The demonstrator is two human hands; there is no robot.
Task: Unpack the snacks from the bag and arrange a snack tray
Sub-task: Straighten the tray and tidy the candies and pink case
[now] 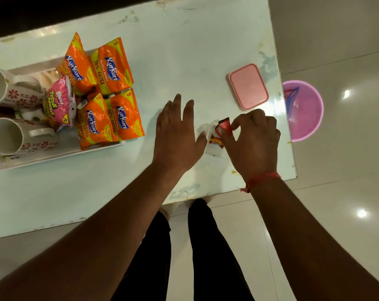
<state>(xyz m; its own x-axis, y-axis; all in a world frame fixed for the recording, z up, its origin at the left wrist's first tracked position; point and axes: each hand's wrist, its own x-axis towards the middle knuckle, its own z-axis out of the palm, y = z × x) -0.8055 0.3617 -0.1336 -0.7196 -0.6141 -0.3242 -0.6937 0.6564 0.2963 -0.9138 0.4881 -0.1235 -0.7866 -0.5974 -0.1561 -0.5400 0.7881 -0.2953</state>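
Your right hand (252,140) pinches a small red packet (224,124), possibly a sweet; your left hand (177,131) lies flat, fingers spread, just beside it.

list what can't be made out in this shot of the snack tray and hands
Head view, the only one:
- Small red and yellow wrapper: the right hand pinches it and covers most of it; print unreadable.
- White rectangular tray: left end cut off by the frame edge.
- Two white floral mugs: partly cut off at that edge.
- Pink lidded plastic box: closed, contents hidden.
- Pink round bucket: the table edge hides part of it.
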